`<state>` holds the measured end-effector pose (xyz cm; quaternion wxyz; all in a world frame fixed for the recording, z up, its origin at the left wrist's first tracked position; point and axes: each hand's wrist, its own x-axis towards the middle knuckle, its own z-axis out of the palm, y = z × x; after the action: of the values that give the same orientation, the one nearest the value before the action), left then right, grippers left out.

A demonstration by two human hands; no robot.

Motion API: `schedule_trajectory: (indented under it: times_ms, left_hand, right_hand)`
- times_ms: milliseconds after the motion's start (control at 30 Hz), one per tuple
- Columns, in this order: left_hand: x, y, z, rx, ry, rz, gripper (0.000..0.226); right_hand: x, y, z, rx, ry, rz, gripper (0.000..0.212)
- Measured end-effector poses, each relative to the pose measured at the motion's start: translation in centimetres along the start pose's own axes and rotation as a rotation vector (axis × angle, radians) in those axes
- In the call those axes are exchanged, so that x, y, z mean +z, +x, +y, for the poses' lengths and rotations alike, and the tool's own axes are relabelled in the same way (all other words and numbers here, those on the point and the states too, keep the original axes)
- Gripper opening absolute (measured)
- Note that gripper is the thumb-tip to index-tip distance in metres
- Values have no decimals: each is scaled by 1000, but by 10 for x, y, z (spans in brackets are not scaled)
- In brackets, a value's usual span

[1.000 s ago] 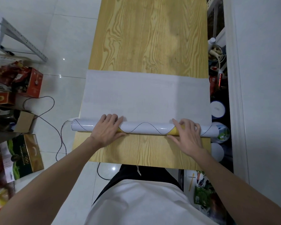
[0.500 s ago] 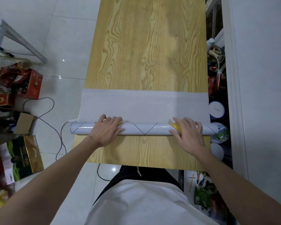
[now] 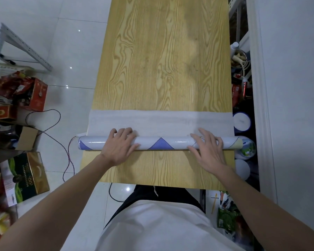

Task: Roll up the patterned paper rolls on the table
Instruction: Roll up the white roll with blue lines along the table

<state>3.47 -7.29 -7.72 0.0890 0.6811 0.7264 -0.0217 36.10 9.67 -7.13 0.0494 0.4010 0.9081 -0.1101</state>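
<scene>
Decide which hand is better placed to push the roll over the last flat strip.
Right, probably: the right hand has just fingers on the paper roll, palm behind it; left hand lies across it.

Left grip (image 3: 119,148) and right grip (image 3: 209,152) lie palm-down.

Green box (image 3: 25,176) — red cable (image 3: 68,153)

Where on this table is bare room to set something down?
Widest: bare table beyond the unrolled sheet. Narrower: the strip between the paper roll and the near edge, between the wrists. Crowded: the roll itself, under the left hand and right hand.
</scene>
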Motion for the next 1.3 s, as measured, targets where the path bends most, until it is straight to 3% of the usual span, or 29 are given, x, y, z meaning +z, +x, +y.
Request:
schedule_trajectory:
  times_ms: [167,333,500,700,833,967,1133,1233,1300]
  left_hand:
    - [1,-2,2,-9,62,-49,77]
    - [0,-3,1,5,0,-7,61]
    - [-4,2,4,-21,69,5,68]
    - [-8,5,3,14,29,-41,64]
    - [0,0,6,-3,63,-14,63]
    - [-1,8,11,-33,127,-81,74]
    - [-5,28,29,-144,181,-244,64]
    - [-12,44,34,-212,198,-274,49]
    - [-17,54,32,-214,186,-306,50]
  right_hand:
    - [-2,1,2,-25,-87,-22,68]
    - [-1,2,1,14,-13,-3,49]
    - [-2,5,-2,4,-56,22,63]
    - [-9,10,-5,39,20,-30,47]
    - [-9,11,-8,30,-8,-125,67]
    - [-9,20,-12,-12,18,-157,75]
    - [-9,47,-25,-27,3,-169,61]
    - [-10,62,-38,7,-86,-214,56]
    - [-14,70,-41,25,-128,-245,58]
